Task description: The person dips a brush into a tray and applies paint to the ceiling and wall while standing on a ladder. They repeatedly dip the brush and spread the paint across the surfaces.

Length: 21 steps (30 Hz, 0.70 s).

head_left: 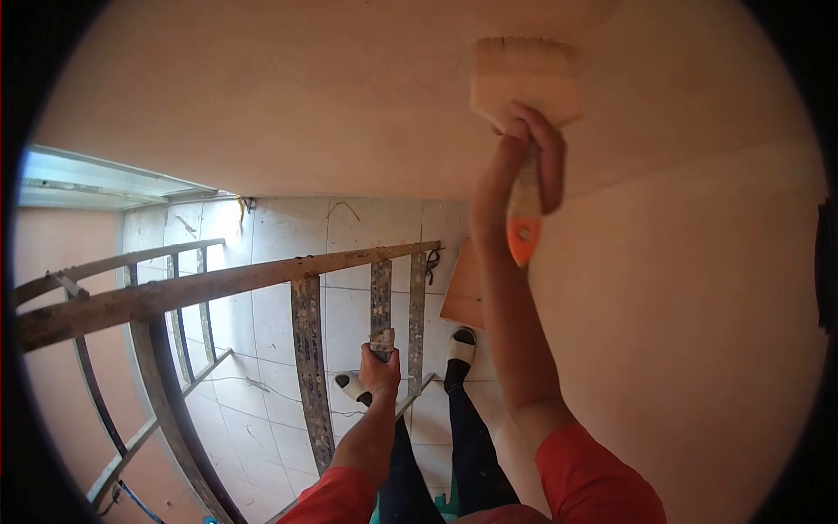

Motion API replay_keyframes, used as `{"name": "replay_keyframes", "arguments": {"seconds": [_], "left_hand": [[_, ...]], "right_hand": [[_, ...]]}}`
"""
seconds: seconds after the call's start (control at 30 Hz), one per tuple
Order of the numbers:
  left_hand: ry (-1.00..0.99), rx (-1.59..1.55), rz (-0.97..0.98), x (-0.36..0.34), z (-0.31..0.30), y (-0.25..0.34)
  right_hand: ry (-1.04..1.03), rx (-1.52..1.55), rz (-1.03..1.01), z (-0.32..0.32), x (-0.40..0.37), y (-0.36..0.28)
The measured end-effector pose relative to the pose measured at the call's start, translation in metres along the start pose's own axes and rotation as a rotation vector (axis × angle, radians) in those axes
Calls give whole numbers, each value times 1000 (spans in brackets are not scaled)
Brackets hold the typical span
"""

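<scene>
Gripping a wide brush [525, 80] by its handle, the right hand [528, 162] reaches up and forward to the pale pinkish wall [698, 288], the arm stretched well ahead of the body. The brush's broad head lies just beyond the fingertips, bristles pointing away from the person and held up to the wall, while the handle runs back through the curled fingers and its orange end [524, 234], with a hole in it, comes out beside the wrist. Lower and to the left, well apart from the brush, the left hand [380, 374] is closed around a small, speckled object [382, 343] that sticks out past the thumb; it may be a scraper or a second tool, but it is too small and too close in colour to the rung behind it to say. Around that hand, in view, stand the paint-spotted rungs [307, 349] of a stepladder [218, 284], which spreads leftward over the white tiled floor [288, 229]. A reddish-brown panel [464, 286] lies near the wall's foot, just ahead of one light-coloured shoe [463, 348].
</scene>
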<state>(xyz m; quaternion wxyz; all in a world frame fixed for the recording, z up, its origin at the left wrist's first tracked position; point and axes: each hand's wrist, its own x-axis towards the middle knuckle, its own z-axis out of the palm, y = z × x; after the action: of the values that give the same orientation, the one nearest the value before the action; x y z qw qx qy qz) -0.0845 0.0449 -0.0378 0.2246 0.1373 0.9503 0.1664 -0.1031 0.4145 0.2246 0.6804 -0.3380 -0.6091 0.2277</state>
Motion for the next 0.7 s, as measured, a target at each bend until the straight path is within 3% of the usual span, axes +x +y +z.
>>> {"name": "replay_keyframes", "arguments": {"seconds": [0.17,0.3,0.37,0.47,0.53,0.57,0.7], "left_hand": [[-35,19,-6,-6,-5,-1],[-37,25,-8,-6,-5,-1],[-22,27,3,0,-5,3],[-38,6,-3,-3,-6,3],[-63,12,0,-1,-5,-1],[-57,2,-9,-1,-3,-2],[-53,-9,-7,-4,-1,-5]], "right_hand": [[75,2,252,-3,-85,66],[63,90,411,-13,-87,51],[11,44,154,0,-45,38],[44,158,101,26,18,-19],[29,221,-181,30,35,-35],[17,222,-229,30,32,-30],[39,39,-1,25,-40,44]]}}
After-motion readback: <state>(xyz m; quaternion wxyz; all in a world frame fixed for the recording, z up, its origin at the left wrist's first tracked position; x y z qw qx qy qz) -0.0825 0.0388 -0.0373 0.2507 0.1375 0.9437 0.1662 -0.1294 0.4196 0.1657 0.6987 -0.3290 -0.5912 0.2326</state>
